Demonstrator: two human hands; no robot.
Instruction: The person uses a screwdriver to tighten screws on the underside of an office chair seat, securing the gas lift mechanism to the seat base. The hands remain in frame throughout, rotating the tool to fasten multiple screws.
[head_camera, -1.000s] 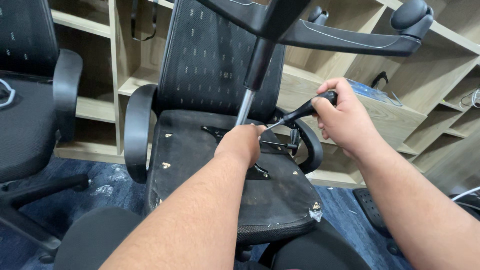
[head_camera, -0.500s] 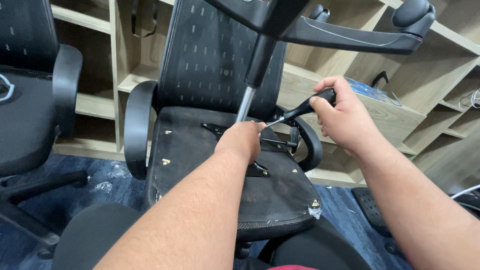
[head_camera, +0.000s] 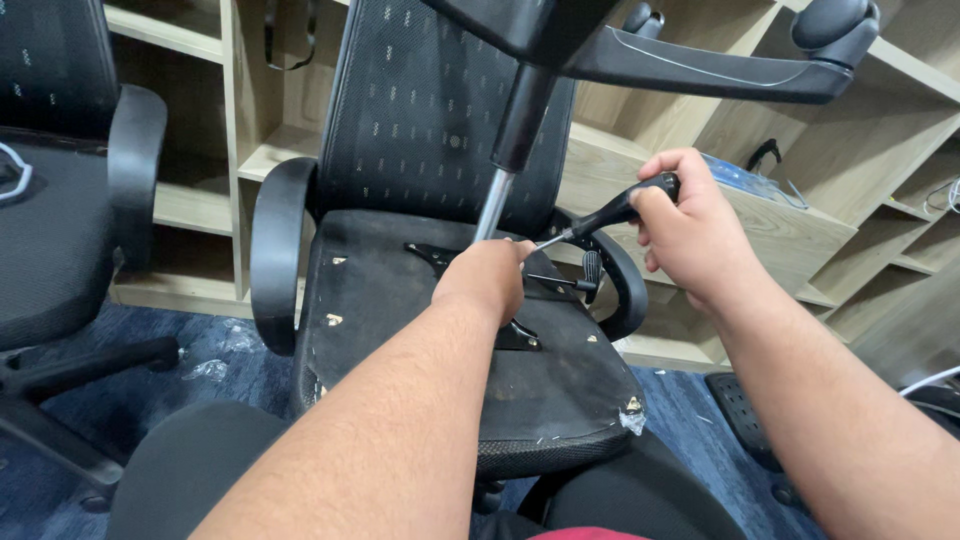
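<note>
An upside-down black office chair lies in front of me, its seat underside (head_camera: 430, 340) facing up and its gas cylinder (head_camera: 497, 195) rising to the wheel base (head_camera: 700, 70) at the top. My right hand (head_camera: 690, 230) is shut on the black handle of a screwdriver (head_camera: 610, 212), whose shaft slants down left toward the metal mounting plate (head_camera: 515, 330). My left hand (head_camera: 490, 275) rests on the plate at the foot of the cylinder, by the screwdriver's tip. The tip itself is hidden behind this hand, so I cannot tell what it holds.
Another black office chair (head_camera: 60, 200) stands at the left. Light wooden shelves (head_camera: 800, 200) run along the back. A curved armrest (head_camera: 275, 250) sticks up at the seat's left side. The floor (head_camera: 210, 350) is blue carpet with scraps of plastic wrap.
My right hand has shifted slightly with the screwdriver handle; my left hand stays at the base of the cylinder. The view has barely moved.
</note>
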